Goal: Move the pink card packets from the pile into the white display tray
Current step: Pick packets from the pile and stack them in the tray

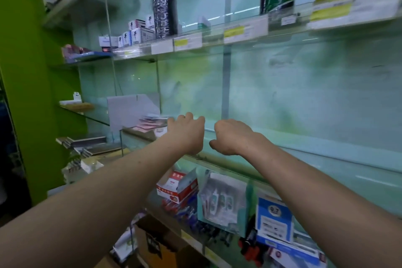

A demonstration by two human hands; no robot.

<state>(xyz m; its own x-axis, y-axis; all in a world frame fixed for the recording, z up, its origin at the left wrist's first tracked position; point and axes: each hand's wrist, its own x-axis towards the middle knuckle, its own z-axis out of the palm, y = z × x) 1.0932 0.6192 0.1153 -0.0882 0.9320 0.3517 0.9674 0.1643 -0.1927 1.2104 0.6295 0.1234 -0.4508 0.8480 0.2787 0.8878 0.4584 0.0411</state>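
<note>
Left hand (187, 131) mid-frame, back facing the camera, fingers bent forward and down out of sight; can't tell if it grips anything. Its far edge sits just beside the pink packets (148, 126); contact is unclear because of blur. Right hand (231, 137) just right of it, a narrow gap between the two, knuckles up, thumb tucked low on the left. Its fingers are hidden behind the knuckles, so its grip can't be told either. Both forearms run in from the bottom corners and are cut off by the frame.

Packets lie in a loose flat pile left of the left hand, at the foot of the white tray (128, 111). The tray's tall back panel stands upright behind them; its floor and front lip are hard to make out. All of this is on a glass shelf (326, 159) whose front edge runs diagonally under both wrists. Bare glass stretches from the right hand to the right frame edge.

The upper shelf (239, 38) crosses the top third with price labels on its lip, a black roll (164, 15) and small white boxes (134, 32) at its left end. Green wall (26, 72) closes off the left side. Below the glass are a red and white box (178, 187) and a blue card (274, 217), both blurred, print unreadable.
</note>
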